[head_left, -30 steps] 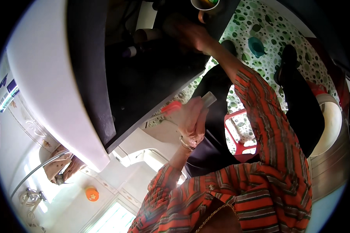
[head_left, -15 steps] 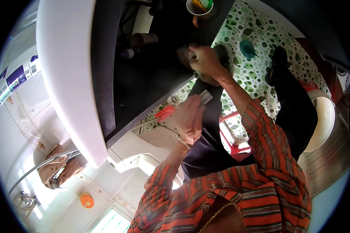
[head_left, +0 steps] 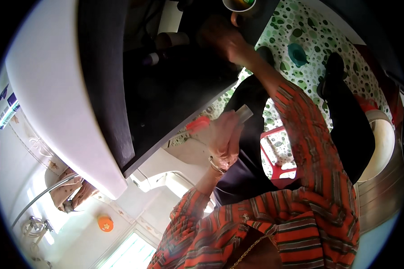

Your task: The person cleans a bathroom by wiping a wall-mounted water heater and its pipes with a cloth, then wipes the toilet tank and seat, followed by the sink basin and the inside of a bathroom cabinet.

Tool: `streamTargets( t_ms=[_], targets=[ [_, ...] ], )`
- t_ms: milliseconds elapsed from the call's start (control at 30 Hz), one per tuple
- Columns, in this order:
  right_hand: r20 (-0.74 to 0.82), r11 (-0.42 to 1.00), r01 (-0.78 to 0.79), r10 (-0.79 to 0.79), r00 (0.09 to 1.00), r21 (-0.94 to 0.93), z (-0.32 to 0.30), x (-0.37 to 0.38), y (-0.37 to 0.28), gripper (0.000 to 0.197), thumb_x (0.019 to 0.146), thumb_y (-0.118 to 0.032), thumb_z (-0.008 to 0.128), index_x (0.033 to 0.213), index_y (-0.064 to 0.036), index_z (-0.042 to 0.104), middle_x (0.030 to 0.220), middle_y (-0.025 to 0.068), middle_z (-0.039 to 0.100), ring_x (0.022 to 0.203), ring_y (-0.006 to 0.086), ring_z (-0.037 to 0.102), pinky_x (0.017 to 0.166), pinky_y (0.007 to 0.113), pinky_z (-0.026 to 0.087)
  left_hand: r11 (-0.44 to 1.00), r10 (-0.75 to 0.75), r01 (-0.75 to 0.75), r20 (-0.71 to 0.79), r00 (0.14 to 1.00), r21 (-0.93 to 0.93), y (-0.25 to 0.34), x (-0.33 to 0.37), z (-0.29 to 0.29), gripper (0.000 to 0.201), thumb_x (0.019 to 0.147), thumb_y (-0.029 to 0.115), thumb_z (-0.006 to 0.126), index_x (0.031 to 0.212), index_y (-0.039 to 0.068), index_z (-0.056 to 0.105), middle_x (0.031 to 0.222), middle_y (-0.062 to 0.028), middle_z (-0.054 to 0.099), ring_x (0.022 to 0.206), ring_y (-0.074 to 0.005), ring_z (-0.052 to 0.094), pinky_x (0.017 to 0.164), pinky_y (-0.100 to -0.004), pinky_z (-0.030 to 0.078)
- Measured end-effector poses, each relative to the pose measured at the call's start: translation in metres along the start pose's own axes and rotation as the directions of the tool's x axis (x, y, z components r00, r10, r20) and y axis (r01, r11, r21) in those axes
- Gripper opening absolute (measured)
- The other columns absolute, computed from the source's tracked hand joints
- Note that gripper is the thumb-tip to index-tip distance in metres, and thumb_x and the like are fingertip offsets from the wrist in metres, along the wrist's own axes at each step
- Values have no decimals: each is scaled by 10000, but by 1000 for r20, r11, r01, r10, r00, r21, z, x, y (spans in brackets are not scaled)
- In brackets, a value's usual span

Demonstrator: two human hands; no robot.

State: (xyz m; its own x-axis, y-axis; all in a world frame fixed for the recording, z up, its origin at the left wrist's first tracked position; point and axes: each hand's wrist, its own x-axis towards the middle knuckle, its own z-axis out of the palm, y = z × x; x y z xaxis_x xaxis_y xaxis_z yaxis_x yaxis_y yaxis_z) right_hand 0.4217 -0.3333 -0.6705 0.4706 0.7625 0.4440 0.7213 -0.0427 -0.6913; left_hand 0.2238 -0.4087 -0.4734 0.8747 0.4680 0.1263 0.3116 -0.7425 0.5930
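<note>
My left hand [head_left: 224,139] is closed around a clear, short tube-like container [head_left: 243,114], whose end sticks out past the fingers above my dark trousers. My right hand [head_left: 224,40] reaches into the shaded, dark cabinet [head_left: 166,98]; its fingers are dark and smeared, so what they hold, if anything, does not show. Close to that hand are a brownish cup-shaped thing [head_left: 171,40] and a white-capped purple bottle [head_left: 151,59]. Just beyond it stands a white mug [head_left: 239,3] with yellow and green things inside.
A white curved basin [head_left: 45,89] edges the cabinet's left. Beside my left hand is a red-headed tool [head_left: 197,124] with a thin handle. A teal bowl-like thing [head_left: 297,54] lies on the green-patterned floor, with a red stool frame [head_left: 278,132] nearer and a whitish bucket [head_left: 384,148] at right.
My right hand has moved up and deeper into the cabinet's shadow. My left hand still holds the clear container, shifted only slightly right in the picture as the view moves.
</note>
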Motion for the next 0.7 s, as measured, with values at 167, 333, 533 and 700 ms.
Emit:
streamTargets(
  t_ms=[167, 333, 533, 700],
  targets=[
    [-2, 966, 157, -161, 987, -206, -45, -44, -41, 491, 646, -134, 619, 1126, -73, 536, 1127, 186, 545, 1010, 360, 534, 826, 391, 452, 1000, 7, -7, 3, 1000, -15, -2, 3, 1, 305, 694, -98, 603, 987, -17, 583, 997, -157, 591, 866, -266, 593, 763, -296, 469],
    [247, 562, -338, 234, 941, 755, -57, -44, -77, 344, 640, -26, 583, 982, 11, 588, 754, 103, 621, 705, 120, 587, 617, 264, 460, 1000, 12, -12, -27, 1000, 1, 1, 6, 7, 310, 697, -100, 598, 996, -18, 586, 999, -156, 590, 864, -266, 589, 767, -296, 464],
    [249, 855, -208, 96, 964, 475, -34, -60, -46, 237, 641, -20, 570, 876, -26, 596, 915, 108, 613, 798, 184, 584, 697, 282, 477, 1000, 20, -19, -12, 1000, 20, 9, 9, 10, 313, 691, -95, 606, 994, -21, 586, 993, -157, 592, 856, -263, 588, 772, -297, 462],
    [462, 985, 119, -48, 886, -127, -25, -23, -31, 94, 643, -118, 581, 704, -58, 621, 731, 120, 615, 742, 279, 586, 546, 368, 490, 987, 136, -138, 26, 990, 86, 18, 17, 11, 320, 689, -91, 611, 999, -21, 583, 986, -157, 598, 855, -272, 591, 765, -304, 465]
  ],
)
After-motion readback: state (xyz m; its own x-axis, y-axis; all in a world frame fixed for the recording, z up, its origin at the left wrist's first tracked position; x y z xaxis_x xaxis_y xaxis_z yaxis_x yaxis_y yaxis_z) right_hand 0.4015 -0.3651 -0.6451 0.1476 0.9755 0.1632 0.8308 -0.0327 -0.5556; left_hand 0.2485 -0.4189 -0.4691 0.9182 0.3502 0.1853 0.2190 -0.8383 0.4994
